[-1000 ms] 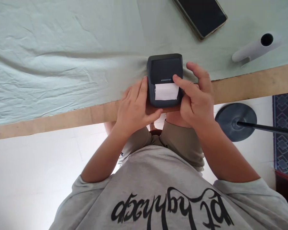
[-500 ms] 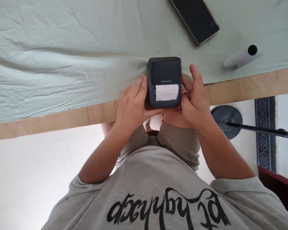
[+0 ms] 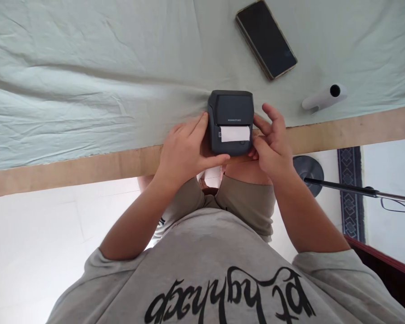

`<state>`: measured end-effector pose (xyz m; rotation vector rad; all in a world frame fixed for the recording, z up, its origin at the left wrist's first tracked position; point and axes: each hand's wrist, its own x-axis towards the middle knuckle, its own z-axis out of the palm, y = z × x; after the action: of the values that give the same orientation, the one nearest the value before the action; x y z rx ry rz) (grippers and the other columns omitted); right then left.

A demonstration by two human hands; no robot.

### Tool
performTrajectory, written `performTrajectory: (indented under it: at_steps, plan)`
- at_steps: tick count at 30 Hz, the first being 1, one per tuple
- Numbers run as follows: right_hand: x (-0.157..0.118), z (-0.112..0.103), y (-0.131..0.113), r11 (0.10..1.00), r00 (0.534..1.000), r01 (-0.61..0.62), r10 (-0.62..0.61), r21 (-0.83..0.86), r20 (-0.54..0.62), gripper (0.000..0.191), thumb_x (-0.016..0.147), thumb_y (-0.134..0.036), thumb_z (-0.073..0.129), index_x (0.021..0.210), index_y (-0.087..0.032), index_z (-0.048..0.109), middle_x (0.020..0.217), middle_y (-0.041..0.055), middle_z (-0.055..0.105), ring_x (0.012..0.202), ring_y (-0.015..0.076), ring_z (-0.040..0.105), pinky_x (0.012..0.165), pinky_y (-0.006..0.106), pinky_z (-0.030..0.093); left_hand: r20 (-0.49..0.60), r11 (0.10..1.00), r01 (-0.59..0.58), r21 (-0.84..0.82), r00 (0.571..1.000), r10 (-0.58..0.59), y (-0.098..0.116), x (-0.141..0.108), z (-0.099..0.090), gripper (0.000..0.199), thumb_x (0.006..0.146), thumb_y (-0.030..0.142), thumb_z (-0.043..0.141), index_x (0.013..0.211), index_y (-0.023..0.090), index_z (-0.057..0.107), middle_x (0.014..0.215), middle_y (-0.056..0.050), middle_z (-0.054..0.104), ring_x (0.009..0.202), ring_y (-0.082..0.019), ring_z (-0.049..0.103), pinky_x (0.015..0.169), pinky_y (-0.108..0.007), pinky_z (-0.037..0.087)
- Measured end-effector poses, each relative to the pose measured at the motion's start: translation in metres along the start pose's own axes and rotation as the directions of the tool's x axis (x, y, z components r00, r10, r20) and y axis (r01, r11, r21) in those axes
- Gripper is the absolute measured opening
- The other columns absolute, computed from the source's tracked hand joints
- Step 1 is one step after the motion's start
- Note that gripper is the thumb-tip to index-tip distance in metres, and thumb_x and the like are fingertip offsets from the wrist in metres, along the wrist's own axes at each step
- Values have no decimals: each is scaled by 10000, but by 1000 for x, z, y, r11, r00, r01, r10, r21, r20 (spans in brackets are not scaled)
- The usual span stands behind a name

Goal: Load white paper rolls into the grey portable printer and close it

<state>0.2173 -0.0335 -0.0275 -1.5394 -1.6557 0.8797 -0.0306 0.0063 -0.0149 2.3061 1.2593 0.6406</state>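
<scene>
A dark label printer [image 3: 234,105] sits at the table's front edge between my hands. From its front slot a white paper label [image 3: 235,134] sticks out. My left hand [image 3: 185,146] grips the printer's left side, its fingers along that side and its thumb reaching below the front edge. On the opposite side, my right hand [image 3: 273,144] holds the lower right corner with thumb and fingers, while one finger points up away from the casing. The undersides of both grips are hidden.
A black smartphone [image 3: 267,39] lies on the pale green cloth [image 3: 138,45] beyond the printer. To the right is a white handheld device [image 3: 324,98] with a dark round end. A stand with a round black base [image 3: 308,173] is on the floor beside the table's wooden edge [image 3: 351,127].
The view has shifted, so the phone and white device appear lower and further left. The printer shows slightly lower, and more of its front beneath the label is visible. Both hands keep their hold.
</scene>
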Motion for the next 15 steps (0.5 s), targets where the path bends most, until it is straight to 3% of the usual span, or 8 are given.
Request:
performTrajectory:
  at_steps: [4,9,15]
  plan:
    - [10,-3,-7,994,989,-65,76,87,-128,510,1001,-594,495,1443,-378,359,1251,29,657,574,57,539,500,242,472,-5,996,47,-71,999,-48,-1,1,-5,758,1019,737,441,1521,177,531,1470,-149,661,1347,-351,639,1113,-488,508]
    - [33,-16,-34,995,990,-16,3,-93,-141,518,824,-400,754,1287,-321,535,902,-30,564,607,76,477,591,275,488,-13,997,51,-63,999,-52,0,2,-4,717,1023,688,479,1517,173,537,1468,-155,660,1348,-352,634,1108,-490,518]
    - [56,-28,-73,986,984,-18,-12,-168,-176,311,817,-236,710,1106,-271,600,598,-82,480,563,117,480,672,320,485,-17,994,58,-89,998,-60,1,2,-4,714,1012,710,483,1499,192,548,1452,-149,670,1335,-354,640,1111,-488,516]
